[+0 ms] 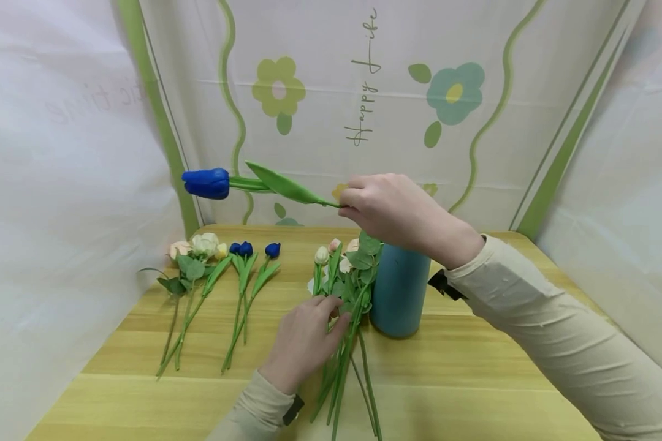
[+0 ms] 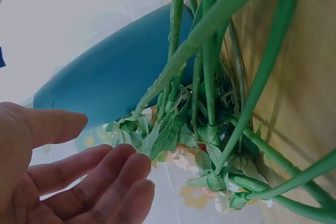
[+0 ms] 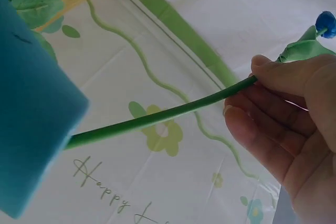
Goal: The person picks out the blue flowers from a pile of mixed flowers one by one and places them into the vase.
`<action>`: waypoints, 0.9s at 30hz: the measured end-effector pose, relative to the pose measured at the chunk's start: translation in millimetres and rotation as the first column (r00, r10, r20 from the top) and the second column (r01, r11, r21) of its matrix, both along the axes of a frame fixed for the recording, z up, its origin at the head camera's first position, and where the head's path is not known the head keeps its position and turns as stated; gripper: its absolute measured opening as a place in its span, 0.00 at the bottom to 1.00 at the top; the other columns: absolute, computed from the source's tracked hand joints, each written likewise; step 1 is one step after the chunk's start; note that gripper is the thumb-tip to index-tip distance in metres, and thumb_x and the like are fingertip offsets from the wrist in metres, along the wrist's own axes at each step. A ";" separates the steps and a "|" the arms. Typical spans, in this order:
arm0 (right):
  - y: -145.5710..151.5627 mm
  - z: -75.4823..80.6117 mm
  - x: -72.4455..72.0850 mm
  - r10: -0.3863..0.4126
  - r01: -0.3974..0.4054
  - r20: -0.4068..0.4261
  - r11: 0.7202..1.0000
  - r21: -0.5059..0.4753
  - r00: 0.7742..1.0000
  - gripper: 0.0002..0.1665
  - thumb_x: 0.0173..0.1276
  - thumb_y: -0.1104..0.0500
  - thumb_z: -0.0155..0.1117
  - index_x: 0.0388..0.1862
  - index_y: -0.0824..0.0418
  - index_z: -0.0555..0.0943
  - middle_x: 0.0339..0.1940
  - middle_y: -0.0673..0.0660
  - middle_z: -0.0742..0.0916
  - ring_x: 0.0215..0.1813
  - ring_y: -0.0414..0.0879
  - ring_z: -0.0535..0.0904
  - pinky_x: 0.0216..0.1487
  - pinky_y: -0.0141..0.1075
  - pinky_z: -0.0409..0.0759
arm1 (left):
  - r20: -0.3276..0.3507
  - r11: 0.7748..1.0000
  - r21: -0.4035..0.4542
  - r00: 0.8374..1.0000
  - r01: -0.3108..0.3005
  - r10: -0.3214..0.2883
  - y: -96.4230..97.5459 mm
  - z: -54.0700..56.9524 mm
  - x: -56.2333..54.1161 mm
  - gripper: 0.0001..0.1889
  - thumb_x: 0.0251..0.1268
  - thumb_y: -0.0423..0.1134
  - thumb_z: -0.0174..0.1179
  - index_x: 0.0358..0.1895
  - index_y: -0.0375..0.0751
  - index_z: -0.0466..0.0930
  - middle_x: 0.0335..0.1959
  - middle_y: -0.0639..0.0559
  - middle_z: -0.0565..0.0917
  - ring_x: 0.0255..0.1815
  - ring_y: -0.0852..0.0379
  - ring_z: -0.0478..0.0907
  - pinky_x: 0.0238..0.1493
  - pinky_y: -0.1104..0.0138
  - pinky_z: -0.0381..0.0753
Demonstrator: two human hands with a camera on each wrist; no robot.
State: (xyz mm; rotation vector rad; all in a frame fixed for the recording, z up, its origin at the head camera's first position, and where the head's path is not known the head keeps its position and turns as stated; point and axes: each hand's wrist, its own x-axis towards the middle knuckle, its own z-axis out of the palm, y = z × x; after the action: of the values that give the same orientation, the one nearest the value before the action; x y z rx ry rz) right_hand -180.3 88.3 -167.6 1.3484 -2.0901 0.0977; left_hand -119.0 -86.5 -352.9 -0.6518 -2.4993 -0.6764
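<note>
My right hand [image 1: 399,211] pinches the green stem of an artificial blue tulip [image 1: 206,184] above the table, its flower pointing left. In the right wrist view thumb and fingers hold that stem [image 3: 157,120], whose lower end passes behind the blue vase [image 3: 37,114]. The vase [image 1: 399,294] stands upright beneath my right hand. Beside a bunch of pale artificial flowers [image 1: 358,263] with long green stems is my left hand [image 1: 309,337]. In the left wrist view, the left hand's fingers [image 2: 89,177] are relaxed and apart from the stems [image 2: 210,56], with nothing between them.
On the wooden table's [image 1: 452,380] left side lie white and peach flowers [image 1: 204,245] with leaves. Next to them lie several blue tulips [image 1: 245,249]. White printed curtains [image 1: 331,92] enclose the table at the back and both sides.
</note>
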 end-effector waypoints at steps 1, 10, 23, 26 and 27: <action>1.2 -1.8 -0.7 -0.001 0.001 0.014 1.000 -0.001 1.000 0.06 0.66 0.65 0.68 0.29 0.64 0.82 0.21 0.52 0.76 0.19 0.45 0.71 0.21 0.37 0.72 | 0.001 1.000 -0.002 1.000 0.003 -0.003 0.1 0.4 0.4 0.09 0.67 0.42 0.65 0.42 0.40 0.85 0.31 0.53 0.84 0.24 0.62 0.77 0.21 0.70 0.73; 20.8 -20.9 -9.2 0.006 -0.001 0.082 0.998 -0.064 0.997 0.02 0.64 0.67 0.69 0.32 0.65 0.84 0.26 0.54 0.82 0.25 0.45 0.78 0.27 0.38 0.77 | 0.021 1.000 -0.020 1.000 -0.003 0.004 -0.7 -1.2 -0.6 0.10 0.68 0.44 0.63 0.42 0.42 0.85 0.32 0.54 0.84 0.24 0.63 0.76 0.22 0.70 0.73; 52.3 -41.2 -14.3 -0.125 0.127 0.028 0.950 -0.285 0.992 0.03 0.61 0.65 0.71 0.30 0.61 0.84 0.24 0.52 0.83 0.25 0.43 0.77 0.25 0.39 0.74 | 0.012 1.000 -0.023 1.000 -0.007 0.007 0.3 -2.7 -1.3 0.08 0.67 0.42 0.64 0.40 0.41 0.85 0.31 0.51 0.84 0.22 0.62 0.76 0.20 0.70 0.71; 58.9 -47.3 -17.1 -0.158 0.164 0.045 0.917 -0.362 0.986 0.03 0.61 0.66 0.71 0.29 0.62 0.84 0.24 0.54 0.84 0.26 0.46 0.78 0.27 0.41 0.76 | 0.005 1.000 -0.021 1.000 -0.003 0.003 0.1 -4.5 -2.2 0.08 0.67 0.42 0.64 0.39 0.41 0.85 0.31 0.51 0.84 0.22 0.63 0.75 0.19 0.71 0.70; 61.2 -49.1 -18.1 -0.169 0.177 0.054 0.907 -0.383 0.984 0.03 0.61 0.66 0.70 0.28 0.63 0.84 0.24 0.55 0.84 0.27 0.47 0.78 0.28 0.41 0.76 | 0.002 1.000 -0.019 1.000 0.000 0.000 0.1 -4.7 -2.3 0.07 0.67 0.41 0.64 0.39 0.41 0.85 0.31 0.51 0.84 0.22 0.63 0.75 0.19 0.71 0.70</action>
State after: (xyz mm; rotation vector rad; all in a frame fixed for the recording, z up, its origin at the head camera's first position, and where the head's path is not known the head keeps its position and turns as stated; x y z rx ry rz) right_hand -198.4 149.5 -216.7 0.9249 -2.0597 0.4266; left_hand -121.2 -86.5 -357.6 -0.6577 -2.5101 -0.6543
